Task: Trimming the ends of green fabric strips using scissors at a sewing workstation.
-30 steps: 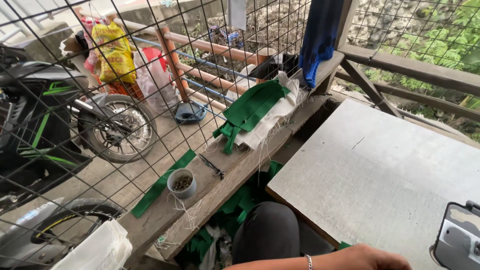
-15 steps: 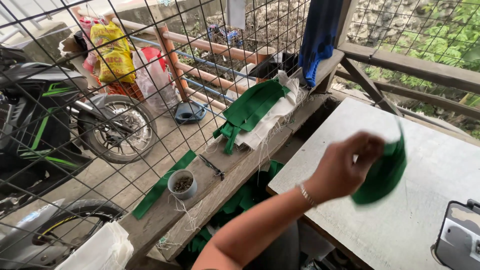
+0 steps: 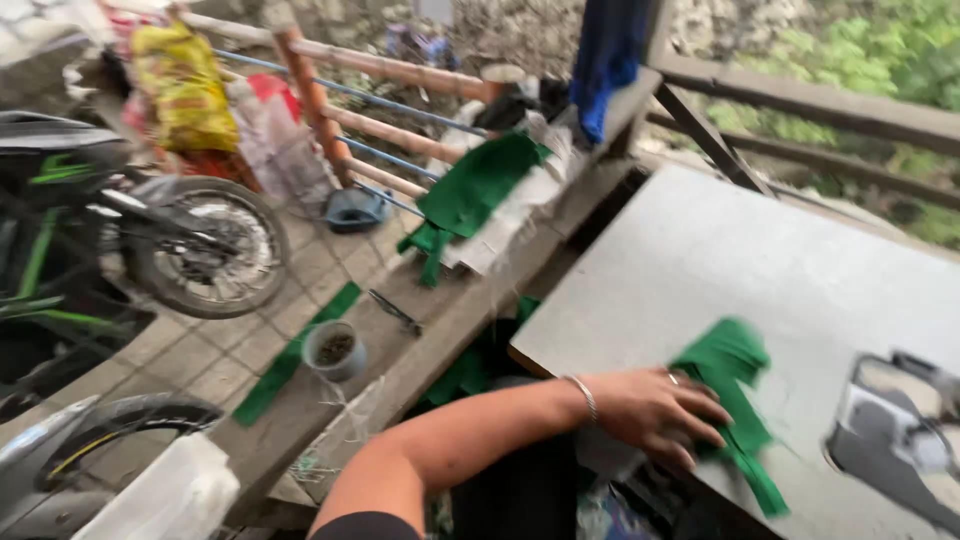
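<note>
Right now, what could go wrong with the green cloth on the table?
The green cloth lies close to the near edge of the table, with a strip trailing toward it, so it might slide off. The left hand presses only its left side, so the rest could bunch up. The scissors rest loose on the narrow wooden ledge and might get knocked down. The right hand is out of view.

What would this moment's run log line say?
left hand: flat on green fabric piece | surface: grey table | right hand: not in view | ledge: small cup, scissors
</note>
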